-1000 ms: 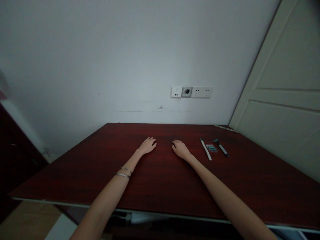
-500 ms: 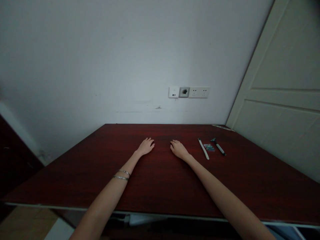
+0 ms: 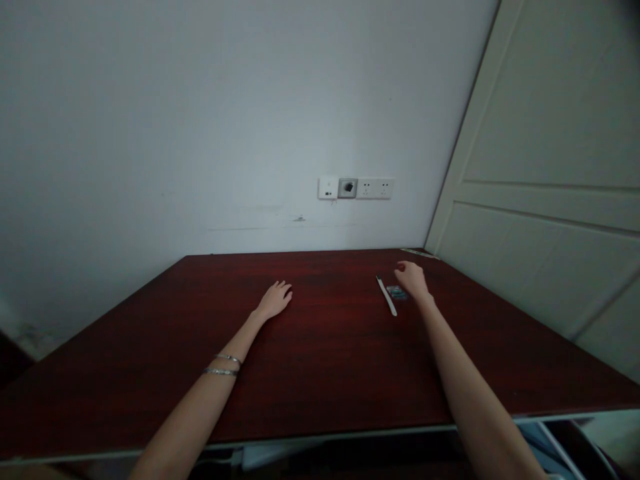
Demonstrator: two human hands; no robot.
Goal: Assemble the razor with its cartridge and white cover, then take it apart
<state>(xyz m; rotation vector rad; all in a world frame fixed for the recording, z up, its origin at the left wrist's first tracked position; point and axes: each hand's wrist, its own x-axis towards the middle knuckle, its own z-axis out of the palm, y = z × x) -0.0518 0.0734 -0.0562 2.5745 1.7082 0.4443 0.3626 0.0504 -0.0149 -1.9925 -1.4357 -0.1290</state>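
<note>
Clock read from bench centre, 12 toward the wall. Nearest, under the front edge at 7 o'clock: a white object (image 3: pixel 265 455), mostly in shadow; at 5, something blue (image 3: pixel 546 448), partly cut off. Bench (image 3: pixel 325 373) dark red, wood-grained. Two silvery bracelets (image 3: pixel 221 371) on the left forearm. Left hand (image 3: pixel 276 299) at 10 o'clock, palm down on the bench, fingers loosely spread, holding nothing. At 2 o'clock, a slim white stick (image 3: pixel 387 300), dark tip toward 11, pale end toward 5; it lies between the left hand and a small clear packet (image 3: pixel 397 293) with teal pieces inside. Packet just beside the stick; contact between them unclear. Right hand (image 3: pixel 411 277) near the packet, on its 2 o'clock side, fingers curled in; whether it grips anything cannot be told, the back of the hand covering its underside and the bench behind. Beyond, a pale strip (image 3: pixel 420 253) along the far right corner. White wall (image 3: pixel 250 133) at 12, scuffed low down, with a row of socket plates (image 3: pixel 367 189) toward 1. Pale panelled door (image 3: pixel 530 260) flanks the right side, 1 to 3 o'clock.
</note>
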